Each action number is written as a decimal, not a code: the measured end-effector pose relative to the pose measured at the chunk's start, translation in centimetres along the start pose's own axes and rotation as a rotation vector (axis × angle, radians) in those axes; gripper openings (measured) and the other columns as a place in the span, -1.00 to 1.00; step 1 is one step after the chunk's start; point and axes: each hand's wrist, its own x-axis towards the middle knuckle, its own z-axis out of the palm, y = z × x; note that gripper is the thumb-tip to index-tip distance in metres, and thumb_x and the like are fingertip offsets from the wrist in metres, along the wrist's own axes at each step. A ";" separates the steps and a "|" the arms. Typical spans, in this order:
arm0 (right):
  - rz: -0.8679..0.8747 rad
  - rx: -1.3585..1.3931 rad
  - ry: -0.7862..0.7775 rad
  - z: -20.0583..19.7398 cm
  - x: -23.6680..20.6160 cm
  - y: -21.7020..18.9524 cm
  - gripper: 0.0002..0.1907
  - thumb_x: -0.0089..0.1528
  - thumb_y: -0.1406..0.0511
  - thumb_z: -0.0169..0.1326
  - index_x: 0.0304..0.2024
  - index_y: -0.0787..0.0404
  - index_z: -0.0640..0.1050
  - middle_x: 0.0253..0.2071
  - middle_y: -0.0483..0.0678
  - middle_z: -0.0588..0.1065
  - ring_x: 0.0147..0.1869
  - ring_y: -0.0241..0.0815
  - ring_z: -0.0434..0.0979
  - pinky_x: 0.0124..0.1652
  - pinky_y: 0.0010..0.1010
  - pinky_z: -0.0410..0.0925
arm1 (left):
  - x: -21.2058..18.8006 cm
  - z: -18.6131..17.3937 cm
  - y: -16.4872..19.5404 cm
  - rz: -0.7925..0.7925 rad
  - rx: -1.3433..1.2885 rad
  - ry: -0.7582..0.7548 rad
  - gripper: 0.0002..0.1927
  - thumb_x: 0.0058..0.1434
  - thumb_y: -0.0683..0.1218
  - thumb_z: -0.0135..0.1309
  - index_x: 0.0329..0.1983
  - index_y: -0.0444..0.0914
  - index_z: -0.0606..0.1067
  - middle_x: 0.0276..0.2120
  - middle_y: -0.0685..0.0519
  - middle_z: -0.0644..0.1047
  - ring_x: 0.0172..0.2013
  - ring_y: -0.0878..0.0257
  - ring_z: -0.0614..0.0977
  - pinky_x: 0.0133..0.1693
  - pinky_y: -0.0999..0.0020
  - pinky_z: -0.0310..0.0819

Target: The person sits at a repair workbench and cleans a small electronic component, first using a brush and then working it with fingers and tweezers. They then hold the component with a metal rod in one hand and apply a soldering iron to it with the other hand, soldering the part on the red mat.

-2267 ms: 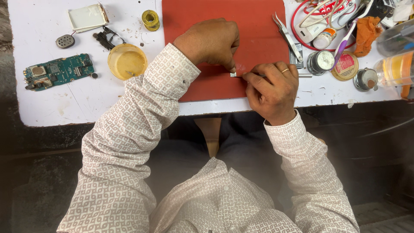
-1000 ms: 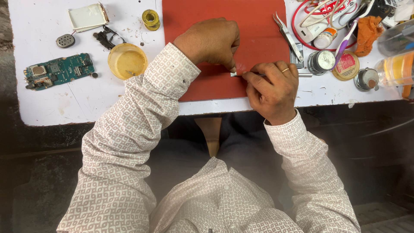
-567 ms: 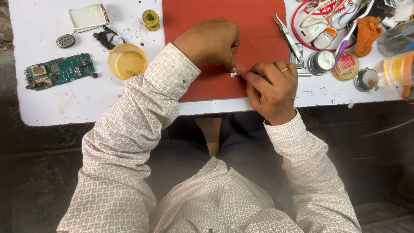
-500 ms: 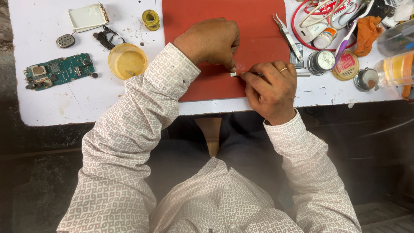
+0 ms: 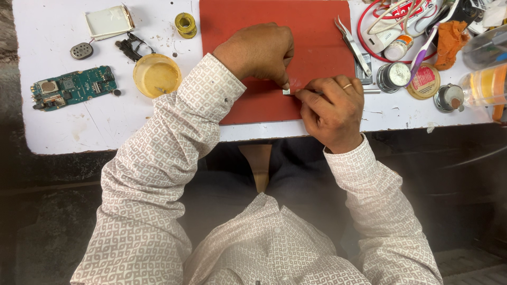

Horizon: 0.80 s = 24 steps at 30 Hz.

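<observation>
Head view: both hands [image 5: 296,79] pinch a small metal piece [image 5: 287,92] over the red mat [image 5: 317,37].

At my two o'clock a round tin lid [image 5: 423,81] carries a red-and-cream label; beside it a white bottle [image 5: 396,47] wears a white label with an orange cap.

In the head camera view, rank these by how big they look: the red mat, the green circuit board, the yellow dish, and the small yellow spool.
Largest to smallest as they look:
1. red mat
2. green circuit board
3. yellow dish
4. small yellow spool
The board is longer, the dish rounder, so those two are close. All lie on one table.
</observation>
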 end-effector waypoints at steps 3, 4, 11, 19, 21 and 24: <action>0.011 -0.046 0.005 0.1 0.0 0.0 -0.80 0.12 0.46 0.27 -0.23 0.10 0.68 -0.22 -0.19 0.53 -0.18 -0.17 0.42 -0.13 -0.29 0.20 | 0.0 0.0 0.0 0.013 -0.001 0.003 -0.60 -0.15 0.05 0.50 -0.65 -0.22 0.48 -0.66 0.05 0.56 -0.58 0.20 0.60 -0.52 0.23 0.44; 0.007 -0.029 0.005 0.1 0.0 0.0 -0.81 0.12 0.45 0.28 -0.23 0.10 0.68 -0.23 -0.19 0.52 -0.18 -0.17 0.42 -0.13 -0.29 0.21 | 0.0 0.0 0.0 0.020 0.001 0.006 -0.60 -0.16 0.05 0.50 -0.65 -0.22 0.48 -0.66 0.05 0.56 -0.58 0.21 0.60 -0.52 0.23 0.44; 0.008 -0.001 0.003 0.0 0.0 0.0 -0.81 0.13 0.46 0.28 -0.24 0.11 0.68 -0.23 -0.19 0.53 -0.20 -0.17 0.42 -0.13 -0.29 0.21 | 0.0 0.1 -0.1 0.018 -0.010 0.009 -0.62 -0.13 0.03 0.48 -0.64 -0.22 0.49 -0.65 0.05 0.57 -0.58 0.20 0.61 -0.51 0.23 0.44; 0.004 -0.020 -0.006 0.0 0.1 0.0 -0.79 0.14 0.46 0.27 -0.20 0.11 0.69 -0.22 -0.19 0.53 -0.19 -0.16 0.41 -0.13 -0.28 0.21 | 0.0 0.1 -0.1 0.032 0.004 0.024 -0.60 -0.15 0.04 0.49 -0.65 -0.23 0.48 -0.64 0.05 0.56 -0.57 0.18 0.60 -0.51 0.20 0.44; -0.004 -0.024 0.000 0.0 0.2 0.0 -0.79 0.14 0.46 0.27 -0.20 0.11 0.69 -0.22 -0.18 0.53 -0.19 -0.15 0.41 -0.14 -0.28 0.21 | 0.0 0.1 -0.1 0.014 0.002 0.016 -0.60 -0.14 0.05 0.49 -0.64 -0.22 0.48 -0.65 0.04 0.56 -0.57 0.18 0.60 -0.51 0.21 0.44; -0.002 -0.070 0.003 0.0 0.1 -0.2 -0.78 0.15 0.46 0.27 -0.18 0.10 0.69 -0.21 -0.19 0.52 -0.18 -0.16 0.41 -0.12 -0.29 0.21 | 0.0 0.1 -0.1 0.014 -0.002 0.014 -0.61 -0.14 0.04 0.49 -0.65 -0.22 0.48 -0.65 0.04 0.56 -0.57 0.18 0.60 -0.51 0.21 0.44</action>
